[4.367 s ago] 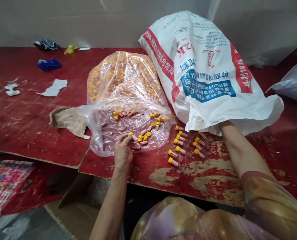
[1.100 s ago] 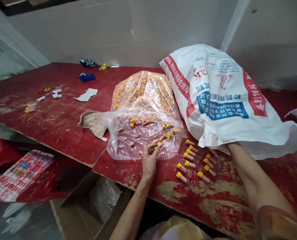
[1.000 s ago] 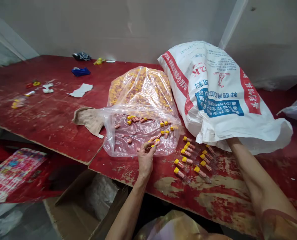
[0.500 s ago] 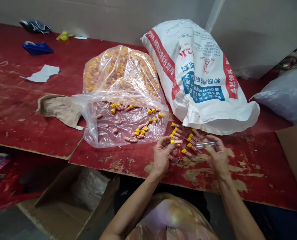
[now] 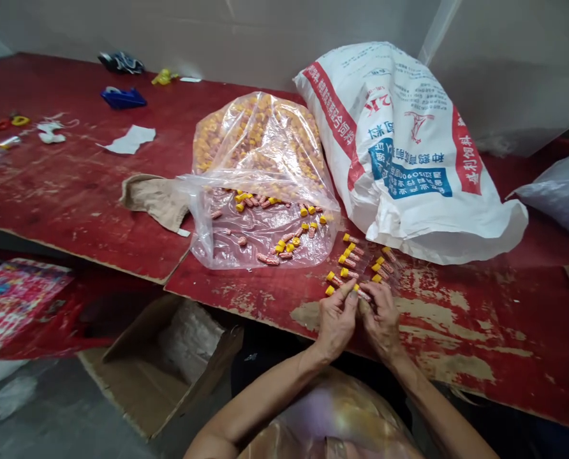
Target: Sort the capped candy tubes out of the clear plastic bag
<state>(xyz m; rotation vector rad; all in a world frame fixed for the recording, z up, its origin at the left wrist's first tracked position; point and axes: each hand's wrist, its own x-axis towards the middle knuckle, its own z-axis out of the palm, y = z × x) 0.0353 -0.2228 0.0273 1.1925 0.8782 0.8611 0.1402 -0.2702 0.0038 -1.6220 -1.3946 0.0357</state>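
Note:
My left hand point(image 5: 337, 319) and my right hand point(image 5: 381, 319) meet at the table's near edge, thumbs and fingertips pinched together. The left fingers are closed on the yellow-capped end of a small tube piece point(image 5: 362, 293) with pink-and-white filling. My right fingers close round its other end, where the clear tube is mostly hidden. Just beyond the hands, several yellow-capped tubes point(image 5: 349, 256) with pink filling lie in a loose row. More capped tubes point(image 5: 380, 271) lie behind the right hand.
A clear plastic bag point(image 5: 265, 143) full of yellow-capped pieces lies open on the red table point(image 5: 246, 296). Right of it rests a large white sack point(image 5: 409, 146). A beige cloth point(image 5: 155, 199), paper scrap point(image 5: 132, 139) and blue tape dispenser point(image 5: 123, 97) lie left. Below stands a cardboard box point(image 5: 136, 382).
My right hand has moved left with the clear tube until it meets the left hand, and the capped piece is now between both. The view has shifted left.

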